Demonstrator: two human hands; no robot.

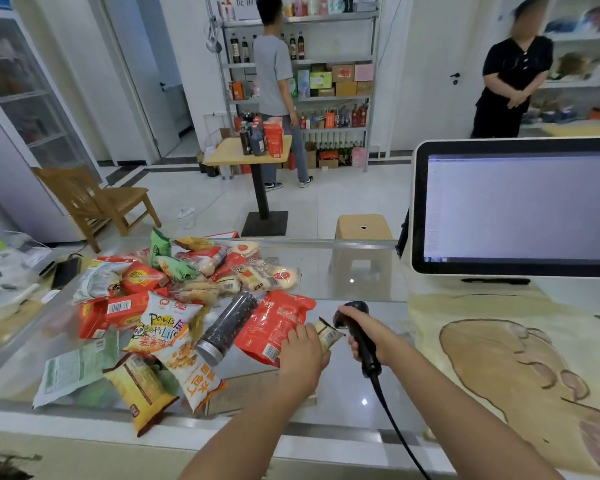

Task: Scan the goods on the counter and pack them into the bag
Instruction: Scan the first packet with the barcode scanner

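Okay, you've got the small snack pkt (pixel 329 336) pinched in your left hand (pixel 302 351), fingers curled over its near end. It's held just above the glass counter (pixel 343 389), right beside the scanner (pixel 368 358). Your right hand (pixel 366 337) is wrapped round the scanner's handle. The pkt looks light and crinkly, prob. slick film w/ something soft or brittle inside. Hold it by a sealed end or the edges, don't squeeze the middle, and leave the barcode side free of fingers; can't tell which side the code is on. The bag (pixel 499 358), cream cloth w/ a cartoon print, lies flat to your right. Its mouth isn't visible, so it'll likely need a free hand to open. The red pouch (pixel 274 323) sits partly under your left hand. Just beside it, the dark jar (pixel 227 327) on its side could roll if nudged. The rest of the goods pile (pixel 160 317) spreads left. The scanner cable (pixel 392 417) trails back btwn your forearms and may snag. The monitor (pixel 520 206) stands behind the bag.
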